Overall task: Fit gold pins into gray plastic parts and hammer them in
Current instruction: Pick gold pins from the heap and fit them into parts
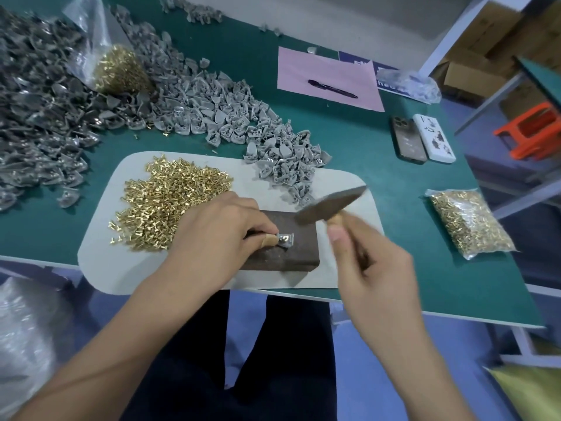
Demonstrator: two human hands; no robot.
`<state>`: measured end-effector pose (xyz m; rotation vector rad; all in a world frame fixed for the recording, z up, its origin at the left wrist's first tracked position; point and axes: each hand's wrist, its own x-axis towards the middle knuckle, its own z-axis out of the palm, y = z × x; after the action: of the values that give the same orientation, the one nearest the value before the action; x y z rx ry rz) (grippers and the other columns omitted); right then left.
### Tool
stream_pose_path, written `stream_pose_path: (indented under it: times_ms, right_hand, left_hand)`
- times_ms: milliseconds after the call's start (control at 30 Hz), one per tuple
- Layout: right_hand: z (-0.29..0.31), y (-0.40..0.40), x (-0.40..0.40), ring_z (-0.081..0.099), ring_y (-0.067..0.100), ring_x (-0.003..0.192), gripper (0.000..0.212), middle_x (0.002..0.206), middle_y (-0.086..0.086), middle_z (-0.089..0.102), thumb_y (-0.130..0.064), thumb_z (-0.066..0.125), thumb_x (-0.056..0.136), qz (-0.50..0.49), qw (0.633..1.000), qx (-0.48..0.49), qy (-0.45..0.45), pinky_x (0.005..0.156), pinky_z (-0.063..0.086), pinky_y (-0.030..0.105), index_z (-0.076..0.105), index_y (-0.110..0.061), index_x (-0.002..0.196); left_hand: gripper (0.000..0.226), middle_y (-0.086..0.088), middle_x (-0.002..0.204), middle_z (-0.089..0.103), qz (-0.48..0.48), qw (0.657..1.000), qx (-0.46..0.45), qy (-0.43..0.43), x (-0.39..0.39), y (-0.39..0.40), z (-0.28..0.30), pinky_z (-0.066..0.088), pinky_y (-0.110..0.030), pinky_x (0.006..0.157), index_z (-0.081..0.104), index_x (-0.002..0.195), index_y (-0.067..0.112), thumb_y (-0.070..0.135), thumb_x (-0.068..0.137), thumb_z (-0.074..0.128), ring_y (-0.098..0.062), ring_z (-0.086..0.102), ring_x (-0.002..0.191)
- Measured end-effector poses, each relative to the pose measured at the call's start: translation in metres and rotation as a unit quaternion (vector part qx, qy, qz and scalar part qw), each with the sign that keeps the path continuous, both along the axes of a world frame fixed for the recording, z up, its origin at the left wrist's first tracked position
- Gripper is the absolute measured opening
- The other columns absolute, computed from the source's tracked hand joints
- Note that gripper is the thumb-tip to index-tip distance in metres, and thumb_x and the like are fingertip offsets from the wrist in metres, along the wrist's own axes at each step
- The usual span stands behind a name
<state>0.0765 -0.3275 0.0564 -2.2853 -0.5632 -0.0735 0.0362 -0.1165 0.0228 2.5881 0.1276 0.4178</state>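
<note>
On the left, a heap of gold pins point(173, 202) lies on a pale mat point(103, 262). The left hand point(218, 229) pinches a small gray part point(285, 239) flat on a dark block point(291, 253). Right of it, the right hand point(373, 268) grips a blurred hammer point(331, 205), its head raised just above and beyond the part, nearer than any other tool.

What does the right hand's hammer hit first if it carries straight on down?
Most likely the gray plastic part pinched by the left hand on the dark block. The hammer in the right hand is motion-blurred, so depth is uncertain; the left fingertips sit close beside.
</note>
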Motion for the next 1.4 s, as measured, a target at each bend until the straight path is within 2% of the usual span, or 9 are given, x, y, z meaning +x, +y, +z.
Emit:
stream_pose_path:
  times_ms: [67, 267, 433, 567, 700, 800, 1000, 1233, 1400]
  right_hand:
    - [-0.012, 0.000, -0.003, 0.047, 0.006, 0.061, 0.021, 0.069, -0.026, 0.057, -0.049, 0.051, 0.101, 0.015, 0.997, -0.058, 0.039, 0.059, 0.043, 0.028, 0.066, -0.040, 0.113]
    - [-0.013, -0.009, -0.001, 0.061, 0.008, 0.079, 0.025, 0.087, -0.029, 0.066, -0.061, 0.043, 0.096, -0.042, 0.994, -0.102, 0.018, 0.068, 0.053, 0.033, 0.049, -0.060, 0.121]
    - [-0.028, -0.013, 0.015, 0.057, 0.024, 0.084, 0.046, 0.101, -0.007, 0.053, -0.030, 0.039, 0.101, -0.135, 0.977, -0.162, 0.004, 0.068, 0.040, 0.036, 0.049, -0.042, 0.144]
    - [-0.042, -0.008, 0.027, 0.055, 0.033, 0.090, 0.046, 0.116, 0.003, 0.045, -0.014, 0.046, 0.101, -0.160, 0.969, -0.184, 0.042, 0.071, 0.043, 0.039, 0.055, -0.029, 0.144]
    - [-0.047, 0.003, 0.028, 0.039, 0.034, 0.109, 0.034, 0.117, 0.011, 0.057, -0.018, 0.056, 0.097, -0.167, 0.942, -0.289, -0.033, 0.089, 0.033, 0.043, 0.067, -0.023, 0.129]
    - [-0.040, 0.024, 0.032, 0.038, 0.035, 0.117, 0.029, 0.123, 0.014, 0.059, -0.025, 0.060, 0.096, -0.179, 0.957, -0.223, -0.056, 0.098, 0.033, 0.046, 0.071, -0.017, 0.122]
    - [-0.023, 0.111, 0.016, 0.046, 0.026, 0.107, 0.019, 0.106, -0.001, 0.067, -0.024, 0.067, 0.094, -0.028, 0.993, -0.057, -0.100, 0.094, 0.038, 0.037, 0.077, -0.024, 0.110]
    - [-0.037, 0.200, -0.018, 0.052, 0.024, 0.102, 0.013, 0.100, -0.007, 0.068, -0.026, 0.067, 0.094, 0.140, 0.985, -0.082, -0.067, 0.093, 0.042, 0.042, 0.077, -0.027, 0.102]
    - [-0.053, 0.233, -0.037, 0.051, 0.024, 0.095, 0.010, 0.094, -0.006, 0.070, -0.020, 0.071, 0.091, 0.193, 0.976, -0.086, -0.048, 0.087, 0.046, 0.045, 0.078, -0.022, 0.097]
  left_hand:
    - [0.013, 0.020, 0.078, 0.064, -0.004, 1.000, 0.012, 0.001, 0.000, 0.000, 0.000, 0.043, -0.029, 0.062, 0.077, 0.088, 0.043, 0.051, 0.079, 0.075, -0.011, 0.058, 0.086]
    - [0.009, 0.020, 0.077, 0.062, -0.009, 1.000, 0.010, -0.007, 0.000, 0.001, 0.001, 0.037, -0.027, 0.060, 0.076, 0.085, 0.041, 0.047, 0.079, 0.077, -0.012, 0.058, 0.084]
    - [0.010, 0.020, 0.079, 0.060, -0.014, 1.000, -0.024, -0.004, 0.000, 0.000, -0.004, 0.044, -0.032, 0.064, 0.075, 0.087, 0.040, 0.048, 0.082, 0.072, -0.010, 0.053, 0.086]
    - [0.008, 0.020, 0.083, 0.059, -0.039, 0.993, -0.108, 0.012, 0.000, 0.003, -0.011, 0.049, -0.039, 0.078, 0.074, 0.090, 0.038, 0.044, 0.085, 0.071, -0.008, 0.049, 0.092]
    - [0.003, 0.017, 0.085, 0.059, -0.010, 0.986, -0.165, -0.035, -0.009, 0.005, -0.015, 0.049, -0.039, 0.079, 0.071, 0.086, 0.034, 0.032, 0.086, 0.074, -0.007, 0.054, 0.093]
    - [0.009, 0.019, 0.089, 0.058, 0.031, 0.980, -0.192, -0.045, -0.021, 0.017, -0.019, 0.049, -0.036, 0.080, 0.066, 0.084, 0.034, 0.027, 0.086, 0.072, -0.003, 0.054, 0.093]
    - [0.009, 0.019, 0.092, 0.061, 0.139, 0.971, -0.187, -0.048, -0.059, 0.071, -0.026, 0.043, -0.021, 0.076, 0.065, 0.089, 0.034, 0.028, 0.086, 0.071, 0.003, 0.053, 0.088]
    - [0.012, 0.018, 0.088, 0.059, 0.260, 0.948, -0.172, -0.056, -0.107, 0.131, -0.034, 0.037, -0.013, 0.069, 0.061, 0.088, 0.037, 0.029, 0.087, 0.070, -0.008, 0.051, 0.079]
    - [0.008, 0.018, 0.088, 0.058, 0.287, 0.945, -0.157, -0.025, -0.123, 0.152, -0.041, 0.036, -0.010, 0.070, 0.063, 0.089, 0.035, 0.032, 0.090, 0.070, 0.000, 0.049, 0.084]
